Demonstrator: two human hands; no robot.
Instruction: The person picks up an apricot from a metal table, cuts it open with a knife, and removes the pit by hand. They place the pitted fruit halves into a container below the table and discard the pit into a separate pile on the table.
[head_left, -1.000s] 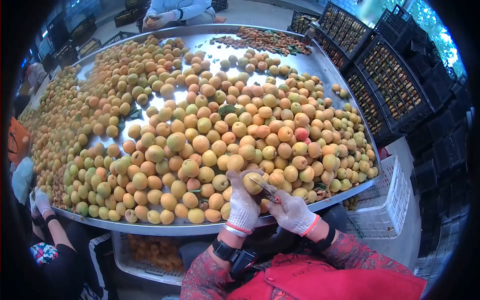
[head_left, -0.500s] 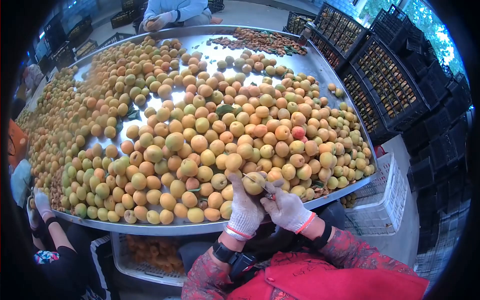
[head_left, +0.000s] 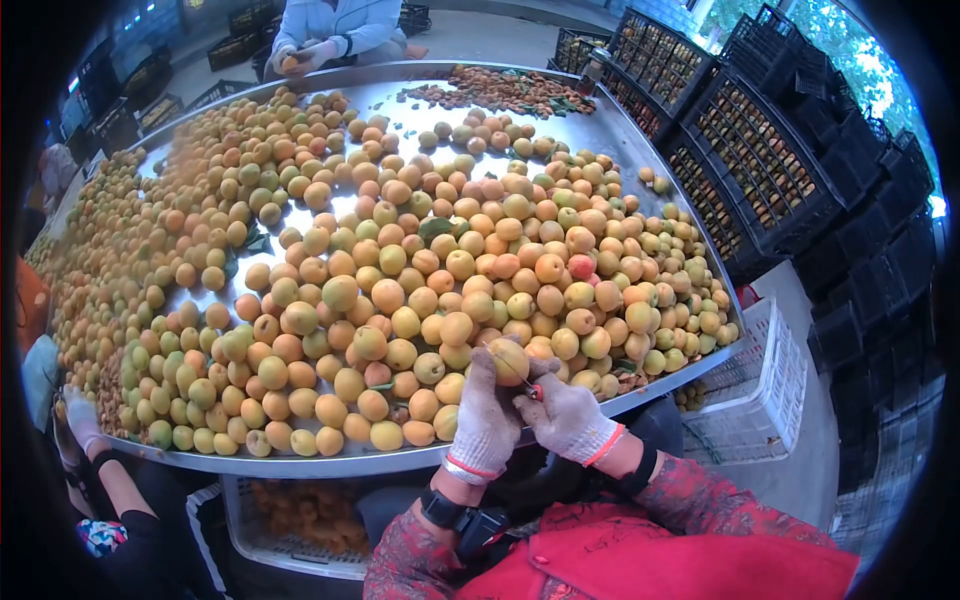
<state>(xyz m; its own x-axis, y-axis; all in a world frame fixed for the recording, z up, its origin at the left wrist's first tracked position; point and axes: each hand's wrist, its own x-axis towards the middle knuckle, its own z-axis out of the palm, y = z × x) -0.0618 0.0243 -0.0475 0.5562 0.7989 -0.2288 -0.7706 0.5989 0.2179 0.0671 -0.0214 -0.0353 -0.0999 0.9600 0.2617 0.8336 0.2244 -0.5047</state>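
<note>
In a white knit glove, my left hand (head_left: 484,420) is closed around a yellow-orange apricot (head_left: 509,363) just above the table's near edge. My right hand (head_left: 568,415), gloved too, is shut on a small knife (head_left: 536,392) with a red handle. Its thin blade lies against the apricot; how deep it reaches I cannot make out. Right beyond both hands, a broad heap of loose apricots (head_left: 400,290) covers much of the metal table (head_left: 330,465).
Apricot pits (head_left: 500,92) lie at the table's far end. Beneath the near edge stands a crate of orange halves (head_left: 300,520), with a white crate (head_left: 760,390) at right. Black crates (head_left: 760,150) are stacked beyond. Co-workers' gloved hands (head_left: 310,55) and another's (head_left: 85,415) are at work.
The knife has shifted round the apricot, its handle now nearer the fruit's lower right side. Both hands stay together at the same place. The view has tilted slightly.
</note>
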